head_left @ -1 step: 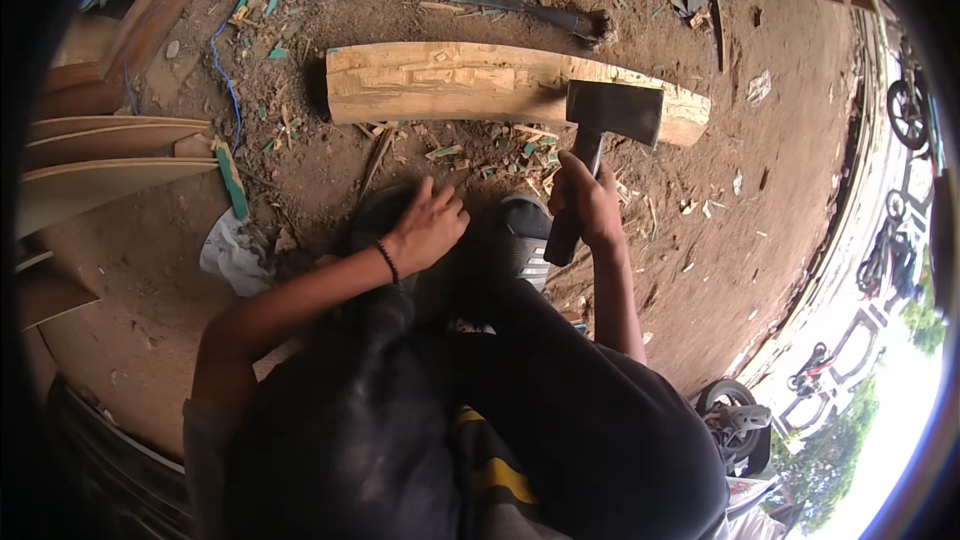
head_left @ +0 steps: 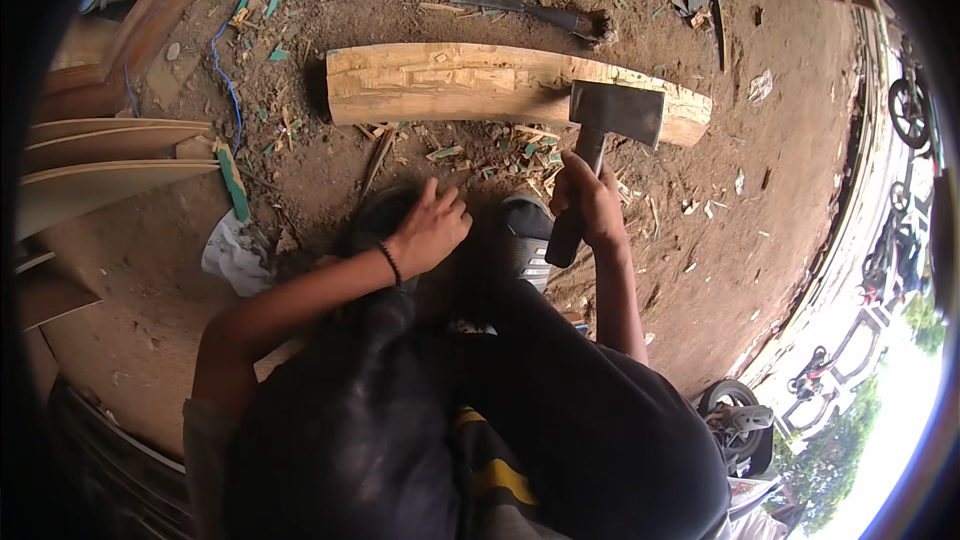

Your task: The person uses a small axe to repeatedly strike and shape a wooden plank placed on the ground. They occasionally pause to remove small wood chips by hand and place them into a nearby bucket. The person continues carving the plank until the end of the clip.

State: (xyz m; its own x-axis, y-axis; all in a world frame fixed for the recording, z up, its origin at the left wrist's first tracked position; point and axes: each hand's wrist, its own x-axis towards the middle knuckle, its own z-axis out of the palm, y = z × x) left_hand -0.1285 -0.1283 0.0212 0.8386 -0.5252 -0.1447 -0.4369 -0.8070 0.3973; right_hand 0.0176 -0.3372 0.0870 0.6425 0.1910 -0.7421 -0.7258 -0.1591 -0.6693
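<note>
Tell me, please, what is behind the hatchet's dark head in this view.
The pale wooden beam is behind the hatchet's head, showing to its left, to its right and above it. The stretch directly behind is covered, so any cuts there cannot be seen.

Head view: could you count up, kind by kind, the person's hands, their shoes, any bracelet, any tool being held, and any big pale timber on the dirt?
Hands: 2 (left hand, right hand)
Shoes: 2 (left shoe, right shoe)
Bracelet: 1
Held broad-headed tool: 1
Pale timber: 1
Total: 7
</note>
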